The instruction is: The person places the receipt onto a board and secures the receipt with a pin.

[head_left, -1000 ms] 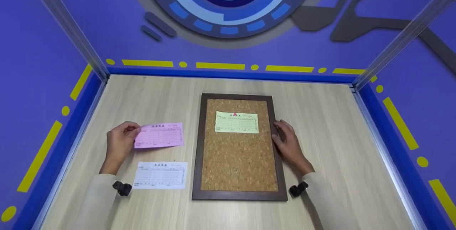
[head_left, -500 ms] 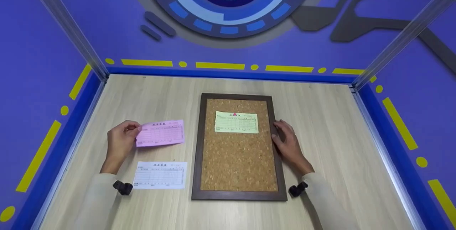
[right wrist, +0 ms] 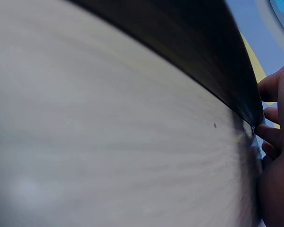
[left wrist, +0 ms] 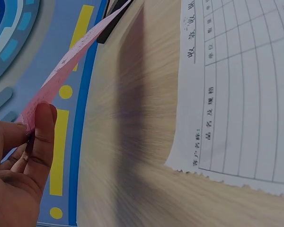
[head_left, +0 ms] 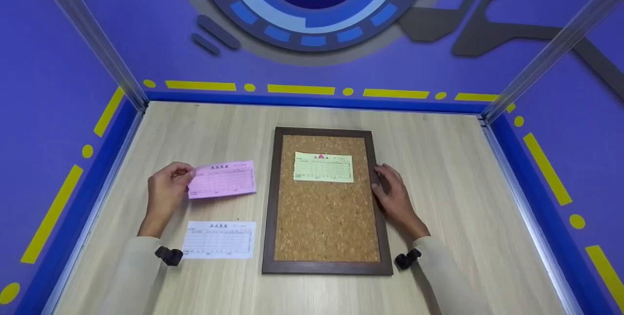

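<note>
In the head view, my left hand [head_left: 168, 195] pinches a pink form slip [head_left: 222, 180] by its left edge between thumb and fingers. The left wrist view has that pink slip [left wrist: 61, 71] nearly edge-on, lifted off the table with its shadow below. A white form slip [head_left: 219, 240] lies flat nearer the front. Beside both slips is a corkboard [head_left: 327, 222] with a dark brown frame. On its upper part sits a yellow-green slip [head_left: 323, 169], with a small red pin [head_left: 321, 156] at the top edge. My right hand [head_left: 397, 195] rests its fingertips against the frame's right side.
A pale wood-grain table [head_left: 453, 159] bears everything. Blue-purple panels [head_left: 312, 76] enclose it at the back, left and right, with metal posts [head_left: 105, 51] at the corners. A small dark camera [head_left: 169, 256] is worn on each wrist.
My left hand has moved the pink slip slightly up and to the right, away from the white slip. My right hand and the corkboard have stayed in place.
</note>
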{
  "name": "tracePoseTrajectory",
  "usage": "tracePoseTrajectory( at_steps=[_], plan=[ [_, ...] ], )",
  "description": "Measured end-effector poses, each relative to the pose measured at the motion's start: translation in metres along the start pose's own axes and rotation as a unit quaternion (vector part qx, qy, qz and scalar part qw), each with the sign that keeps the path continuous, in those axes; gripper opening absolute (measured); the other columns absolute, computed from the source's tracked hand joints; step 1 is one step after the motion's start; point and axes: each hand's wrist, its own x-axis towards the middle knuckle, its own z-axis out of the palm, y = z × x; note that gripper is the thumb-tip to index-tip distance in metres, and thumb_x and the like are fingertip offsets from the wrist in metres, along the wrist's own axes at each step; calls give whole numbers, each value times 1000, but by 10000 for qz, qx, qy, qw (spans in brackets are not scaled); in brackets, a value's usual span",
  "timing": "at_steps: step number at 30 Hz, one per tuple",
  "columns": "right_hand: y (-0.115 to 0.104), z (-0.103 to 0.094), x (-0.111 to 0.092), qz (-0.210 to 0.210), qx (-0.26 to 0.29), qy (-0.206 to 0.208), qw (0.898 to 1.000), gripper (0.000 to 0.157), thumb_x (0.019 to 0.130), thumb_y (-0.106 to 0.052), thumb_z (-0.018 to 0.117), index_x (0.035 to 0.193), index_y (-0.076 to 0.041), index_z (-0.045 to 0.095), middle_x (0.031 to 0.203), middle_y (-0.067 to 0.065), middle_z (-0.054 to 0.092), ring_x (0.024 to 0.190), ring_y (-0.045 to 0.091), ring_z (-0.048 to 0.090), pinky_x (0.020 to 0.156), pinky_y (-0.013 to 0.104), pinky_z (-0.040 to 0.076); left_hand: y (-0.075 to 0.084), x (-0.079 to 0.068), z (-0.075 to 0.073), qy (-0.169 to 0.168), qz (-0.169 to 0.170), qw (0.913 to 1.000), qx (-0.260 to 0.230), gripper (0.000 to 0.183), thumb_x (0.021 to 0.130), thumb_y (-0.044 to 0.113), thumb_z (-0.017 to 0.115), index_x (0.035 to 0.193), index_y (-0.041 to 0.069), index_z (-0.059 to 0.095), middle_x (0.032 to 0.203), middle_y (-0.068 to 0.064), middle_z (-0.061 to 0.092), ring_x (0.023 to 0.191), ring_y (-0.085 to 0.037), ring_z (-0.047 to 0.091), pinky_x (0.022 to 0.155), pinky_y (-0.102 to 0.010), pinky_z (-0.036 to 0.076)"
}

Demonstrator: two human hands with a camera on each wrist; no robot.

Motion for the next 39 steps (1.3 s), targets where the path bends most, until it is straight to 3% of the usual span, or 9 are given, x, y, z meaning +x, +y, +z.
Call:
tracePoseTrajectory(
  at_steps=[8, 16, 23, 39],
  plan=[
    [1, 0, 0, -111, -20, 48, 9999, 48, 106, -7, 71, 152, 0, 60, 164, 27, 48, 159, 46, 35, 129, 65, 25, 2, 0, 1, 15, 73, 10000, -53, 7, 103, -2, 72, 108, -2, 77, 100, -19, 77, 79, -13, 67, 63, -16, 54],
    [-1, 0, 0, 47, 150, 29, 9999, 48, 105, -3, 70, 152, 0, 60, 166, 26, 45, 161, 44, 32, 131, 63, 23, 6, -2, 0, 46, 157, 9986, -508, 7, 102, -4, 75, 108, -6, 77, 101, -24, 76, 77, -9, 66, 62, -16, 54],
    [-1, 1, 0, 80, 115, 8, 9999, 48, 106, -4, 69, 153, -1, 59, 167, 25, 45, 161, 43, 33, 131, 61, 24, 8, -3, -1, 67, 92, 9994, -312, 7, 103, -4, 72, 109, -5, 77, 100, -21, 76, 77, -11, 67, 63, -17, 55],
    [-1, 1, 0, 44, 32, 16, 10000, 49, 105, -4, 70, 152, 0, 59, 166, 25, 47, 161, 43, 34, 131, 61, 25, 16, -4, 3, -84, 83, 9991, -403, 8, 104, 0, 73, 110, -3, 77, 103, -21, 77, 80, -13, 69, 65, -18, 57]
  ],
)
